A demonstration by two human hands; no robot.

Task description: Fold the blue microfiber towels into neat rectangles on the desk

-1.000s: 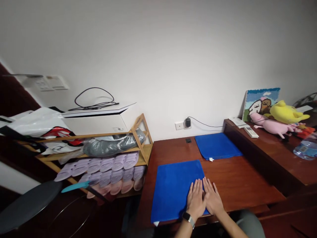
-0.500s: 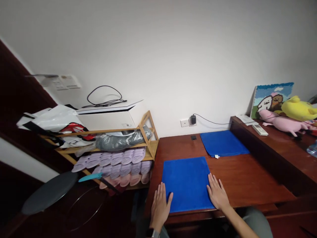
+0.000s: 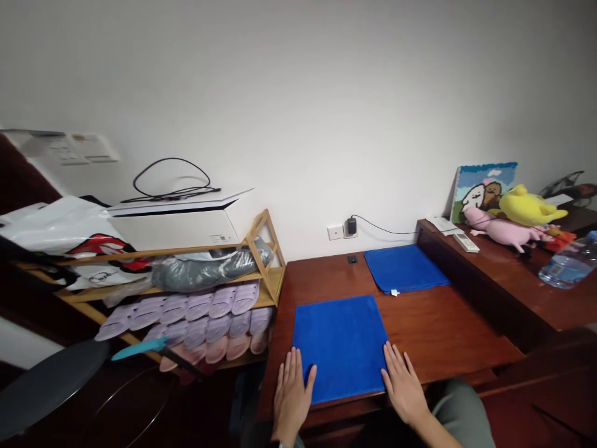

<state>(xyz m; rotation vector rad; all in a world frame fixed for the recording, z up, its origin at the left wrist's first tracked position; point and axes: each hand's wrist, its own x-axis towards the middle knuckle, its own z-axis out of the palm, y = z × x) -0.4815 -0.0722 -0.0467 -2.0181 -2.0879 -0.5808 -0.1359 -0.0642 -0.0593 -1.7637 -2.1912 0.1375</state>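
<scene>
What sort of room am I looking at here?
Probably a room at home, though a small office is possible: a brown wooden desk, a light wooden rack holding lilac plastic slippers, and a pink plush toy.

A reddish-brown bench spans the frame's lower centre. A blue cloth lies flat along its lower edge; a second blue cloth, white-tagged, lies higher, right of centre.

Homelike room with a desk

Rows of lilac and pink slippers on a wooden rack, plush toys and a cartoon dog picture suggest a home, though the wooden desk might also suit a small office
</scene>
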